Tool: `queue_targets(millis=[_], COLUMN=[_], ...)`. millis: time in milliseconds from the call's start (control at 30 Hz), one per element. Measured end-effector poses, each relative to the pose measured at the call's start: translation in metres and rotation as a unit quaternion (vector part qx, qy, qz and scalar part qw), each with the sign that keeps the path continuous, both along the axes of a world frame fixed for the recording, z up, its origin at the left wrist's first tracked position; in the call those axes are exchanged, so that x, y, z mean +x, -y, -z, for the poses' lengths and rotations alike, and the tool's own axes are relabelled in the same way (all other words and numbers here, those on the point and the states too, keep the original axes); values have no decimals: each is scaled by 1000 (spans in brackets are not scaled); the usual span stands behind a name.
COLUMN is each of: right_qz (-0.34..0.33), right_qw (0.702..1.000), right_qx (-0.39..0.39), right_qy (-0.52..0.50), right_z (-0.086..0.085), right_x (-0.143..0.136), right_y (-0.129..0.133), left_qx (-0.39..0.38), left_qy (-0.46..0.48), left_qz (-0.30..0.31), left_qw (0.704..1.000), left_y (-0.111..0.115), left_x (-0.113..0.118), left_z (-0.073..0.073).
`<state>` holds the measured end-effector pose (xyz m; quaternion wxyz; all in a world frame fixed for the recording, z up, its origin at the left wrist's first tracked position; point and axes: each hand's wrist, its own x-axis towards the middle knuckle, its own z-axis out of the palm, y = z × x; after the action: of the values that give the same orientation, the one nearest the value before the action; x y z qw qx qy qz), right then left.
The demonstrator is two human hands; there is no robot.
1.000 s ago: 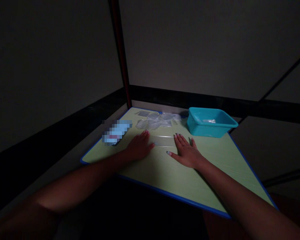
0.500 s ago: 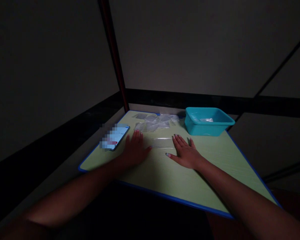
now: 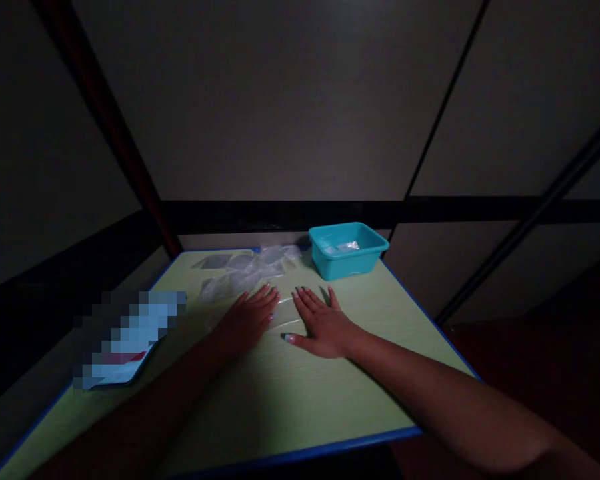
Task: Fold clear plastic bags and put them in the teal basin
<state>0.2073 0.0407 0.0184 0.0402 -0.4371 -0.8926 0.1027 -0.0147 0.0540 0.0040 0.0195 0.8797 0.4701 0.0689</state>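
My left hand lies flat, palm down, on a clear plastic piece in the middle of the table. To its right my right hand rests palm down with the fingers spread, its fingertips at the right end of the same plastic. Neither hand grips anything. Beyond them several clear plastic bags lie loosely overlapping near the back edge. A turquoise basket stands behind my right hand, with some shiny clear plastic inside.
A phone, partly blurred out, lies at the left side of the pale green table, which has a blue edge. Dark panelled walls rise behind the table and to the left.
The view has turned to the right and tilted, so the table and basket appear further left. My left hand now lies across the plastic, closer to my right hand.
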Motion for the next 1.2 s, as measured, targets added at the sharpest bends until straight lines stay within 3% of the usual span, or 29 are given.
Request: queue_targets(millis=[167,300,367,600,833,967,1067,1200], right_qz=[8,-83,-94,-31,68,88,62,-20], right_qw=[999,995,994,998,990,992,998,1000], right_qx=[22,-18,-36,-56,-66,-28,13,-3], right_qy=[-28,-52,-52,1,106,84,31,-3], right_z=[-9,-12,-12,-12,-28,-28,-22,-12], right_x=[-5,-15,-17,-7,9,6,1,-6], right_y=[7,17,20,18,27,25,17,7], left_qx=[30,80,82,51,41,30,17,-2], left_qy=[-6,-14,-17,-9,-21,-24,-26,-29], left_qz=[7,-25,-23,-32,-33,-36,-39,-52], left_qw=[1000,996,996,998,998,999,999,998], left_y=[-2,-1,0,5,5,7,8,8], left_x=[-3,-3,-4,-1,0,2,4,6], left_z=[14,18,17,13,10,5,1,-3])
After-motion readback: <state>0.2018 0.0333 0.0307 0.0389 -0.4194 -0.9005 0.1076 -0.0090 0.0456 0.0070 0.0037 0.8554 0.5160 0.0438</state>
